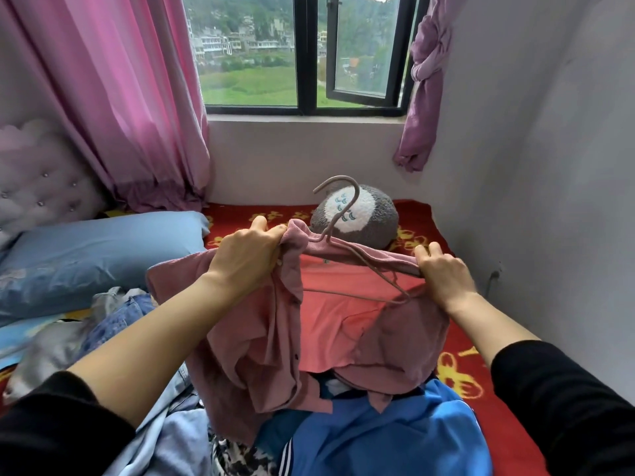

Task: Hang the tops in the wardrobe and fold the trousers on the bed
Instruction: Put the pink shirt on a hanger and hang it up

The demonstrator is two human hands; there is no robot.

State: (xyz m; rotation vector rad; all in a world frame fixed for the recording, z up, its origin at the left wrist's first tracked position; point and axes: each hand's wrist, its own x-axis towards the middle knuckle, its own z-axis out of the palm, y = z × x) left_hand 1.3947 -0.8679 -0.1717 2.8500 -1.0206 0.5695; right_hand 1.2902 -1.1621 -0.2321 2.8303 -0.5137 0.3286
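Both my left hand [245,257] and right hand [445,274] clench the dusty-pink ribbed top [254,338], stretched crosswise; grey wire hanger [356,195] seemingly half-inserted.

Over the bed [457,341], the left hand [245,257] and right hand [443,273] are gripping opposite shoulders of a dusty-pink buttoned top [261,324], which is draping over a grey hanger [347,214] above a blue garment [385,438]; a plush toy [374,218] is lying beyond.
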